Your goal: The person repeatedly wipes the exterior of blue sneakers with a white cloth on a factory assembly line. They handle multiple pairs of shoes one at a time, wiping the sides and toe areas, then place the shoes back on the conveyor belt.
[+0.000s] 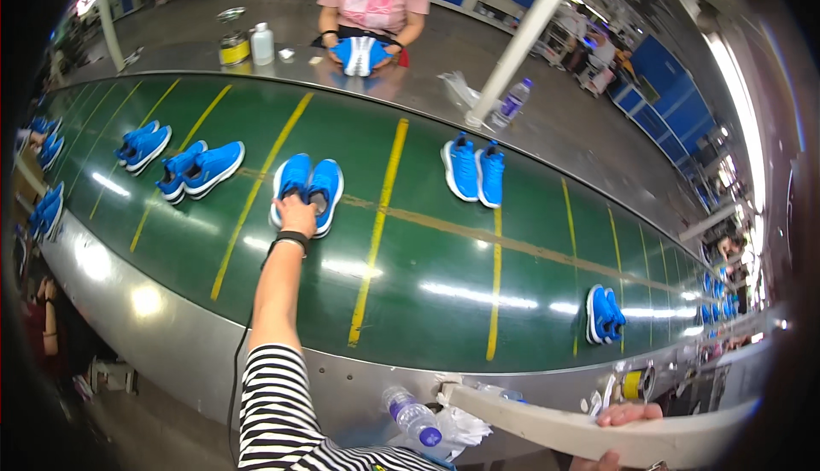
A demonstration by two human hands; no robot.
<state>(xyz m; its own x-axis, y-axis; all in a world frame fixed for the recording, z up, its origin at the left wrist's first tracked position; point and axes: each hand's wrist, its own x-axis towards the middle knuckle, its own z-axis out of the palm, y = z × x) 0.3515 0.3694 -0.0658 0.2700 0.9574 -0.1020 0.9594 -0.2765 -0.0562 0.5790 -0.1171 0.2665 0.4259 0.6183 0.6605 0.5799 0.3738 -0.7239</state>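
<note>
My left arm, in a black-and-white striped sleeve, stretches over the green conveyor belt (427,249). My left hand (295,217) is closed at the heel and opening of a blue sneaker (293,170), its fingers partly hidden. The matching blue sneaker (327,178) stands just right of it, close to my thumb. Both have white soles and their toes point away. At the lower right, my right hand (629,414) is closed around a white post (530,415), which hides the middle of the hand; fingers show along its edges.
More blue sneakers stand in pairs on the belt, at left (201,170), far side (474,172) and right (604,314). Across from me a person (373,1) holds a blue shoe (360,55). A plastic bottle (412,415) lies by the near edge. Another white post (521,44) rises opposite.
</note>
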